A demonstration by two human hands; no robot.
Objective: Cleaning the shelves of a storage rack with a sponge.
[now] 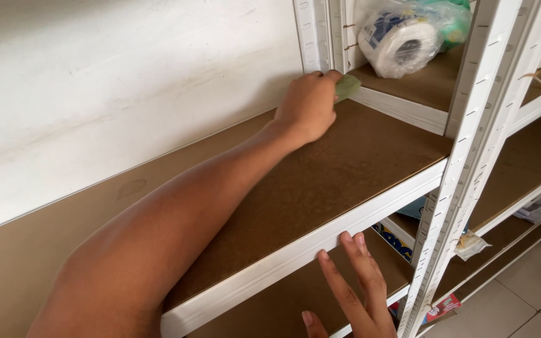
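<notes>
Right hand (355, 294) nearest camera, fingers spread flat, empty, tips touching white shelf rail (320, 235). Left hand (308, 106) far across brown shelf board (320, 175), fingers closed on green cloth (347, 86), pressed into back corner beside upright post (308, 31).

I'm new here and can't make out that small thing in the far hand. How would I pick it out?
Start at the white metal shelving rack and follow its bare brown board shelf to the back corner by the white wall. There the left hand presses a small pale green cloth against the frame, the only green, soft thing on that shelf.
</notes>
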